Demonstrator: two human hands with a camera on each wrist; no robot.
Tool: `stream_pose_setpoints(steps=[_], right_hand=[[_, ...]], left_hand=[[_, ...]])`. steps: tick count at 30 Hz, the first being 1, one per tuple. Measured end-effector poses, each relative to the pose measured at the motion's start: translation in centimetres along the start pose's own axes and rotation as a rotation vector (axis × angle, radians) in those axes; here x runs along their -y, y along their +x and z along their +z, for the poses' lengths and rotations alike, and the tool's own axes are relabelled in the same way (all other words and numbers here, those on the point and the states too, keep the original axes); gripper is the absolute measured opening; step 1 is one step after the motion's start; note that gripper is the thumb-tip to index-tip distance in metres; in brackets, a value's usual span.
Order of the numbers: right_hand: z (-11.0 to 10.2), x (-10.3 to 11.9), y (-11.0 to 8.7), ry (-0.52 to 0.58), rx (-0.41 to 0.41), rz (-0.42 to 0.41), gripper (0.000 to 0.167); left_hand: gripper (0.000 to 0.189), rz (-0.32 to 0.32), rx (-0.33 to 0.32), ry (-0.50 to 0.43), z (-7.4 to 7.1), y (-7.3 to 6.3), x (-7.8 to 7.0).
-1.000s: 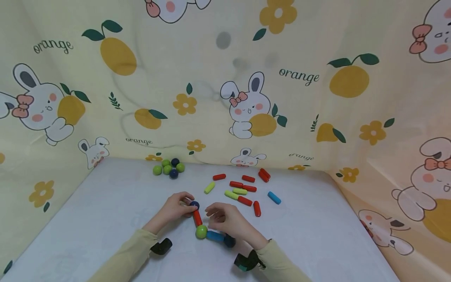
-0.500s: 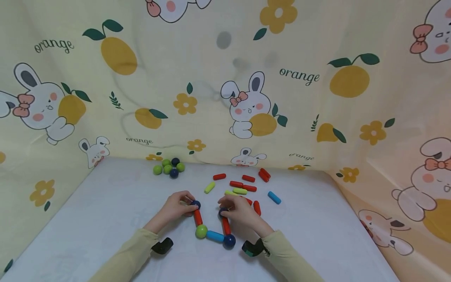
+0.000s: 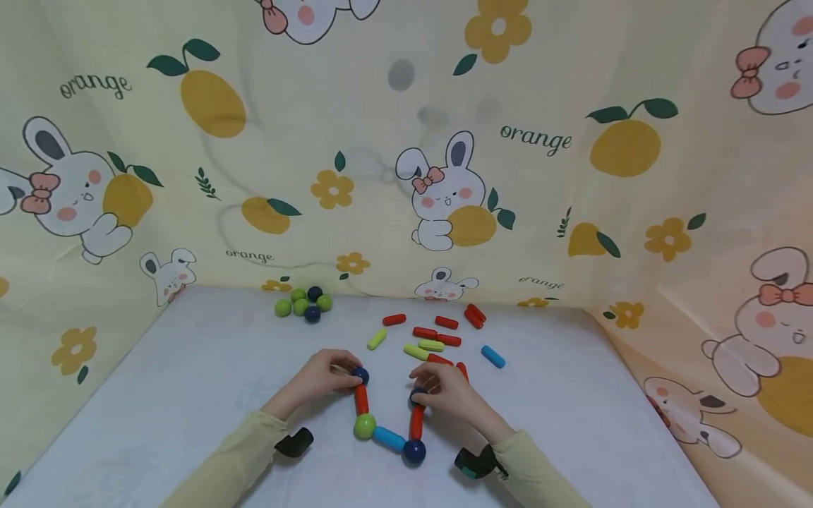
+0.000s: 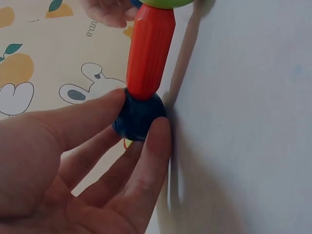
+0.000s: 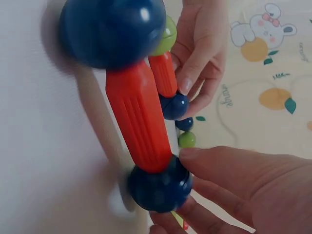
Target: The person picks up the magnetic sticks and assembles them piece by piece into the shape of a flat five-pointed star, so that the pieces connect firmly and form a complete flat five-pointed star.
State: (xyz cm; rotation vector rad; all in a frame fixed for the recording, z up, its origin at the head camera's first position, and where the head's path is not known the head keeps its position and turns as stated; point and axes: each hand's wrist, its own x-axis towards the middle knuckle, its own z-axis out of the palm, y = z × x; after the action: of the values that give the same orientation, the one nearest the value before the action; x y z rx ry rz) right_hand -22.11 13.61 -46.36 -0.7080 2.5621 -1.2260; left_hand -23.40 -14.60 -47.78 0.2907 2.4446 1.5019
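Balls and rods form a U-shaped chain on the white table. At its far left end my left hand (image 3: 324,375) pinches a dark blue ball (image 4: 139,116) between thumb and fingers. A red rod (image 3: 361,400) runs from that ball to a green ball (image 3: 365,426). From there a blue rod (image 3: 389,439) reaches a dark blue corner ball (image 3: 414,452). Another red rod (image 5: 139,117) leads up from this corner to a dark blue end ball (image 5: 161,185). My right hand (image 3: 454,396) grips that end ball with thumb and fingertips.
Green and dark blue balls (image 3: 301,307) cluster at the table's back left. Several loose red rods (image 3: 447,322) and yellow-green rods (image 3: 377,339) lie beyond my hands, with one blue rod (image 3: 492,356) to their right. A patterned cloth (image 3: 356,141) hangs behind the table (image 3: 209,367).
My right hand, earlier over the chain's right side, has taken hold of the right end ball. That side has swung slightly right and nearer. The left end ball has shifted slightly right.
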Motion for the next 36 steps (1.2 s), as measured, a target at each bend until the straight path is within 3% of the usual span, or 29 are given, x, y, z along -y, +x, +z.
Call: stream_pose_setpoints(steps=[5,11,14,22,27,36], right_hand=[[-1.0,-0.3,-0.5,-0.019,0.003,-0.013,0.03],[-3.1,-0.9,0.2,-0.054,-0.147,0.027,0.031],[-3.8,-1.3,1.2,-0.056,-0.181,0.049,0.031],[-4.1,-2.4,3.8,-0.07,-0.088,0.043,0.034],[-4.1,-2.7,4.1,-0.102,-0.094,0.06,0.034],[-3.6,-3.7,4.6,-0.29,-0.016,0.016,0.034]], left_hand=[[0.024,0.036,0.028,0.01,0.2,-0.2,0.1],[0.024,0.046,0.044,-0.003,0.4,-0.2,0.2],[0.024,0.047,0.041,0.0,0.4,-0.1,0.2],[0.025,0.061,0.047,-0.015,0.7,-0.1,0.2],[0.025,0.046,0.044,-0.006,0.7,-0.2,0.0],[0.026,0.025,0.036,-0.01,0.6,-0.3,0.1]])
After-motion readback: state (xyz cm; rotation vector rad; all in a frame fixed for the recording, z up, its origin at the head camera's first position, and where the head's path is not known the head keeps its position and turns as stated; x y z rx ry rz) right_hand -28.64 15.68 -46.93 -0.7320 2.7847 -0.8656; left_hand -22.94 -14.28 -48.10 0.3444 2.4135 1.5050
